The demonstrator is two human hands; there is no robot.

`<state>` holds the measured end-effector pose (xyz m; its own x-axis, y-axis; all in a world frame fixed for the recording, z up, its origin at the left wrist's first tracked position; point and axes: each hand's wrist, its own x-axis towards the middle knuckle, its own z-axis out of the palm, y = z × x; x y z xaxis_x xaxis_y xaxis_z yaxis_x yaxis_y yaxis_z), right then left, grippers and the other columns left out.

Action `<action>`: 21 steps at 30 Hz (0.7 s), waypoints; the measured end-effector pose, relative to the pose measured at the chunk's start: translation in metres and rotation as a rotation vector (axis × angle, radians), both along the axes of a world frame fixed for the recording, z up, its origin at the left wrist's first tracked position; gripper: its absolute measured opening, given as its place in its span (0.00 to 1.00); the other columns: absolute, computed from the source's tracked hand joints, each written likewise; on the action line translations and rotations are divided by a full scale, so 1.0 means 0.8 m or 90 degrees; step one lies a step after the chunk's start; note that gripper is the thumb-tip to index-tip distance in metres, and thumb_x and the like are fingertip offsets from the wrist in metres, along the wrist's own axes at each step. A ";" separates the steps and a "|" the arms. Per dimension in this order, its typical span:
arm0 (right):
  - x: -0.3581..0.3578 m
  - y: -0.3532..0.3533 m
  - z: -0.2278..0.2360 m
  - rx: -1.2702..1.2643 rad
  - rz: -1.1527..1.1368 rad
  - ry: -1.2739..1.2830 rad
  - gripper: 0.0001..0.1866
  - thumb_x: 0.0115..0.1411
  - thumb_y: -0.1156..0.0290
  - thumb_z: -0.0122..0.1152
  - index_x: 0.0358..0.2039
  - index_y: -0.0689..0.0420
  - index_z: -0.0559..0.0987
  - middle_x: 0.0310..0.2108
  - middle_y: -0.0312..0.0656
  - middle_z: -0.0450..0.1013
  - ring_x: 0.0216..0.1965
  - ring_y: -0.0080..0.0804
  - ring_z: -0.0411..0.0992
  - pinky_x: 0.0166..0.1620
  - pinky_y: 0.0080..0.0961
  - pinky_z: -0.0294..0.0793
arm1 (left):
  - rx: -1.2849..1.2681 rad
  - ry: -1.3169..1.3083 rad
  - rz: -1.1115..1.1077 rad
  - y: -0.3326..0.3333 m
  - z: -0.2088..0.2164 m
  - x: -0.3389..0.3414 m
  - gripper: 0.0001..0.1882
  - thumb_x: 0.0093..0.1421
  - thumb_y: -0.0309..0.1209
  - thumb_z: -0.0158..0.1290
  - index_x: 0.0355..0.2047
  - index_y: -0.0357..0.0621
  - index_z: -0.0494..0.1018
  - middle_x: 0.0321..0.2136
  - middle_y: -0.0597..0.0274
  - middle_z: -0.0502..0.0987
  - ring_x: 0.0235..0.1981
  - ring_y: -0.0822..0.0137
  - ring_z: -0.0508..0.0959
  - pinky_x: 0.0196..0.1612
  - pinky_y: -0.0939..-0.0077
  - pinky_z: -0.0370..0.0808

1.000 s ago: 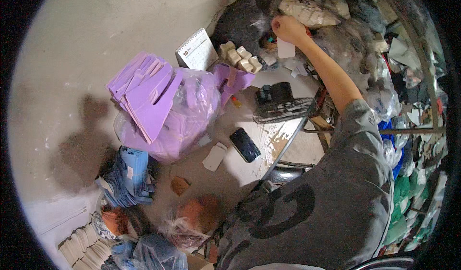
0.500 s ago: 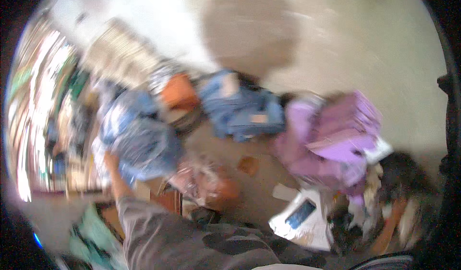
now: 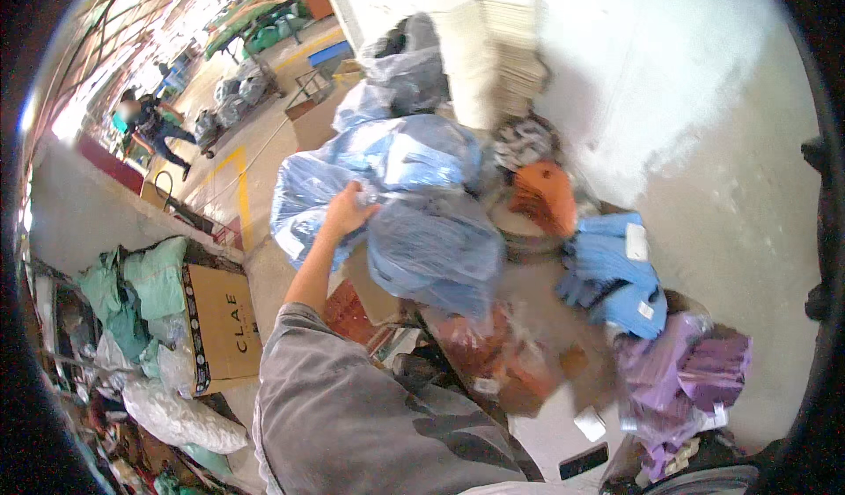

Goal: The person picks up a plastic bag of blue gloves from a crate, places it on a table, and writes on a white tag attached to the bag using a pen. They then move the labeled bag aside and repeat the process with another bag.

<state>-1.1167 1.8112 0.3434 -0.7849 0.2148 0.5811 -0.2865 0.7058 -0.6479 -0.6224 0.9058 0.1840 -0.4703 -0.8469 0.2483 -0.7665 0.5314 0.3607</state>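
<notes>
My left hand (image 3: 349, 211) reaches out to the left, its fingers curled into the film of a clear plastic bag (image 3: 304, 200) with light blue contents. Against that bag lie another shiny blue bag (image 3: 414, 156) and a darker blue bundle in clear plastic (image 3: 431, 253). Blue folded fabric with white labels (image 3: 620, 271) rests to the right, beside an orange piece (image 3: 546, 196). Purple fabric bundles in plastic (image 3: 673, 376) are nearer on the right. My right hand is out of the picture.
A cream stack (image 3: 493, 51) leans by the white wall. On the left stand a cardboard box (image 3: 224, 328) and green sacks (image 3: 154, 284). A phone-like dark rectangle (image 3: 584, 462) lies near the lower edge. Another person (image 3: 157, 125) is on the far floor.
The view has swung left, so the bundles sit further right and the far floor shows. My left hand stays at the blue bags; my right hand has left the picture.
</notes>
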 end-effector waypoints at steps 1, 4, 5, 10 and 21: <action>0.002 -0.038 -0.008 -0.005 0.126 0.048 0.12 0.67 0.67 0.59 0.41 0.64 0.72 0.36 0.46 0.68 0.38 0.36 0.65 0.45 0.38 0.69 | 0.002 0.006 -0.005 -0.008 0.004 0.006 0.29 0.54 0.49 0.65 0.46 0.39 0.73 0.37 0.37 0.81 0.42 0.36 0.80 0.46 0.49 0.76; 0.017 -0.162 -0.056 -0.220 0.207 -0.091 0.18 0.67 0.64 0.60 0.50 0.62 0.71 0.43 0.48 0.72 0.41 0.34 0.69 0.46 0.36 0.73 | 0.055 0.007 0.098 -0.043 0.033 0.024 0.21 0.54 0.44 0.64 0.40 0.42 0.79 0.34 0.39 0.81 0.40 0.41 0.82 0.45 0.54 0.78; 0.019 -0.208 -0.073 -0.252 0.210 -0.122 0.23 0.66 0.63 0.60 0.56 0.61 0.70 0.47 0.49 0.73 0.43 0.37 0.72 0.46 0.33 0.76 | 0.067 0.063 0.132 -0.054 0.050 0.039 0.20 0.54 0.42 0.63 0.40 0.41 0.79 0.34 0.39 0.82 0.40 0.43 0.82 0.45 0.55 0.78; 0.071 -0.380 -0.059 -0.288 0.245 -0.280 0.26 0.69 0.63 0.58 0.65 0.56 0.68 0.50 0.41 0.74 0.49 0.26 0.71 0.50 0.19 0.72 | 0.088 0.377 0.288 -0.098 0.137 0.138 0.12 0.50 0.23 0.57 0.37 0.35 0.78 0.31 0.53 0.82 0.33 0.62 0.82 0.37 0.68 0.77; 0.148 -0.622 0.019 -0.424 0.319 -0.270 0.20 0.69 0.63 0.58 0.59 0.50 0.73 0.45 0.32 0.74 0.40 0.14 0.70 0.39 0.11 0.69 | -0.157 0.814 0.250 -0.251 0.338 0.212 0.14 0.42 0.15 0.56 0.32 0.34 0.75 0.25 0.63 0.75 0.23 0.70 0.73 0.27 0.76 0.70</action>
